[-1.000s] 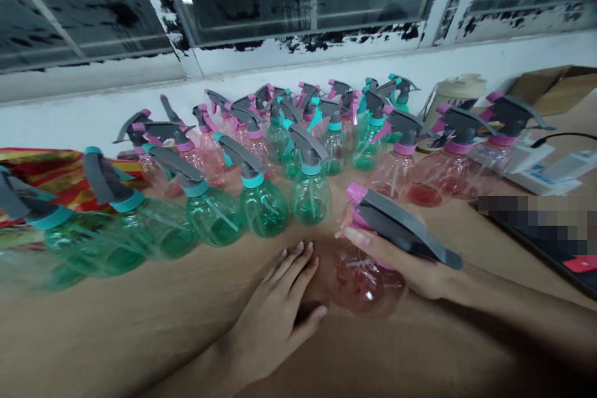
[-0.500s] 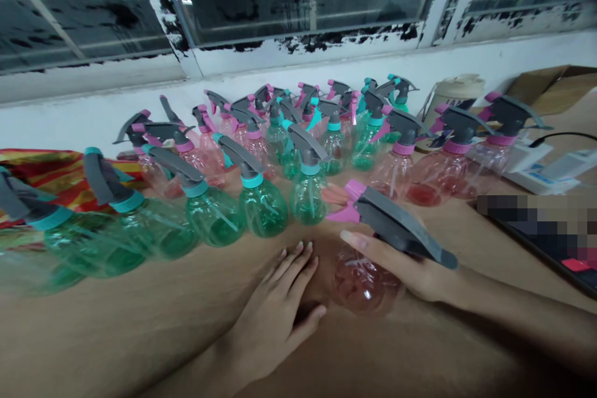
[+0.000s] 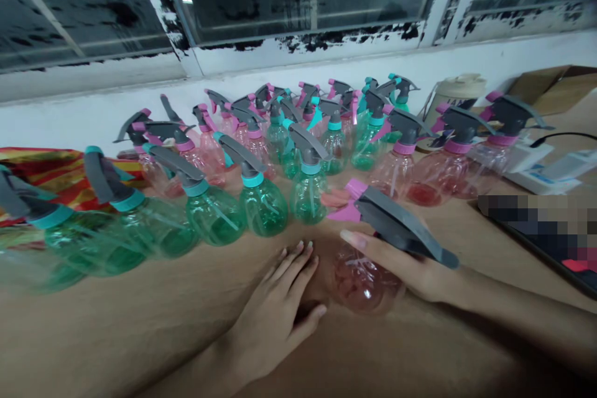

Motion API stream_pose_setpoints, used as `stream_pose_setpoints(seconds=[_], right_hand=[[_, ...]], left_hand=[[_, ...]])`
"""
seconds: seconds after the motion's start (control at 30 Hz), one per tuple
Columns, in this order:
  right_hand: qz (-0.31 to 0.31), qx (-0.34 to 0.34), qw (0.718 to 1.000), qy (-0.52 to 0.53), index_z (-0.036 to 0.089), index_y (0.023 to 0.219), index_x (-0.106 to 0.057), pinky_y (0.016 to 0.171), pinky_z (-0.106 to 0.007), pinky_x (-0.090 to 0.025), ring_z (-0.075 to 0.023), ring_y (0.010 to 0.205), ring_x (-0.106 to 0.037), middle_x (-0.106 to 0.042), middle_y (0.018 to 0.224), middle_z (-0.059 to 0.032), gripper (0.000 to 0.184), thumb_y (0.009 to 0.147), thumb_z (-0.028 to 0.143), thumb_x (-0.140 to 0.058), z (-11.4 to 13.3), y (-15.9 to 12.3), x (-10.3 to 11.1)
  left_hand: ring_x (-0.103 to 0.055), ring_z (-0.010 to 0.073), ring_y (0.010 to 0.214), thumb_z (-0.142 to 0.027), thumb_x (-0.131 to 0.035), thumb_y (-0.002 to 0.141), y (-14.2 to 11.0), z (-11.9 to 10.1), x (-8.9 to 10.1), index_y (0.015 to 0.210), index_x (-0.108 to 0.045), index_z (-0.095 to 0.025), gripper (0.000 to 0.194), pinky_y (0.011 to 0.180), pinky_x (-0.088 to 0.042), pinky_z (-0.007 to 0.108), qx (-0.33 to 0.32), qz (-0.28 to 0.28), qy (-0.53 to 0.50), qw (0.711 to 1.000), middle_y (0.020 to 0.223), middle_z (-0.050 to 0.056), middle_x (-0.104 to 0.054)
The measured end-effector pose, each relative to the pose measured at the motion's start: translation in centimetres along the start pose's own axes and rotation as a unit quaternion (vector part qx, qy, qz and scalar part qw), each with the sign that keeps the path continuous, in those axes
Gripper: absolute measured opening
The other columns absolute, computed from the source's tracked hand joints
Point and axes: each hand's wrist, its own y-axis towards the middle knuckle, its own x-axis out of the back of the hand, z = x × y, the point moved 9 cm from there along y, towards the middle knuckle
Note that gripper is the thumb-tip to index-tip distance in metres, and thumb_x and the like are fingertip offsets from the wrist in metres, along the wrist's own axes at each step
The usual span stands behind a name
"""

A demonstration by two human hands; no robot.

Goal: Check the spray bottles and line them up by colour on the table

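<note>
My right hand [image 3: 410,264] is wrapped round the neck of a pink spray bottle [image 3: 361,283], thumb in front and fingertips showing behind the pink trigger. The bottle's grey spray head points to the left, and its clear pink body is at the tabletop. My left hand [image 3: 280,308] lies flat on the wooden table [image 3: 116,336], fingers stretched out, just left of the pink bottle and apart from it. A green spray bottle [image 3: 309,199] with a turquoise collar stands beyond my hands. Another green spray bottle [image 3: 263,208] is to its left.
More green bottles [image 3: 214,217] line the left side. Pink bottles [image 3: 426,180] stand at the right, with a mixed cluster behind. A red and yellow cloth [image 3: 69,174] lies far left. At the right are a dark flat device [image 3: 522,236], a white tub [image 3: 454,93] and a cardboard box [image 3: 553,90].
</note>
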Motion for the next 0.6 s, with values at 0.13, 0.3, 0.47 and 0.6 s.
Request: stream_pose_setpoints(seconds=[0.13, 0.3, 0.47, 0.6], right_hand=[[0.009, -0.013, 1.000, 0.021, 0.026, 0.106, -0.059, 0.087, -0.033, -0.052, -0.0192, 0.097, -0.063, -0.066, 0.103, -0.0019, 0.021, 0.086, 0.028, -0.058, -0.2, 0.0, -0.2], [0.007, -0.026, 1.000, 0.008, 0.027, 0.107, -0.060, 0.086, -0.032, -0.053, -0.0192, 0.096, -0.064, -0.068, 0.101, -0.0016, 0.022, 0.086, 0.029, -0.060, -0.5, 0.0, -0.1], [0.022, -0.047, 0.999, -0.008, 0.025, 0.088, -0.061, 0.074, -0.032, -0.055, -0.0182, 0.082, -0.065, -0.066, 0.085, -0.0003, 0.009, 0.087, 0.033, -0.058, -1.2, -0.3, -0.3], [0.003, -0.019, 1.000, -0.015, 0.025, 0.081, -0.058, 0.069, -0.027, -0.052, -0.0136, 0.072, -0.062, -0.062, 0.077, 0.0027, 0.008, 0.088, 0.029, -0.057, -0.7, -0.2, 0.1]], left_hand=[[-0.028, 0.0243, 0.139, -0.043, -0.051, 0.094, 0.1, 0.0, -0.1, 0.143, -0.032, -0.013, 0.061, 0.112, -0.030, 0.045, 0.001, 0.007, 0.000, 1.000, 0.151, 0.011, -0.033], [-0.028, 0.0241, 0.139, -0.043, -0.050, 0.094, 0.0, 0.0, -0.1, 0.144, -0.030, -0.014, 0.061, 0.112, -0.029, 0.045, 0.001, 0.006, -0.003, 1.000, 0.151, 0.010, -0.032], [-0.027, 0.0248, 0.139, -0.042, -0.050, 0.095, 0.0, 0.1, -0.1, 0.145, -0.027, -0.017, 0.061, 0.112, -0.029, 0.045, 0.007, 0.005, -0.018, 1.000, 0.152, 0.010, -0.031], [-0.028, 0.0249, 0.139, -0.043, -0.050, 0.095, 0.0, 0.1, -0.2, 0.144, -0.030, -0.016, 0.060, 0.112, -0.029, 0.045, 0.007, 0.011, -0.014, 1.000, 0.151, 0.011, -0.032]])
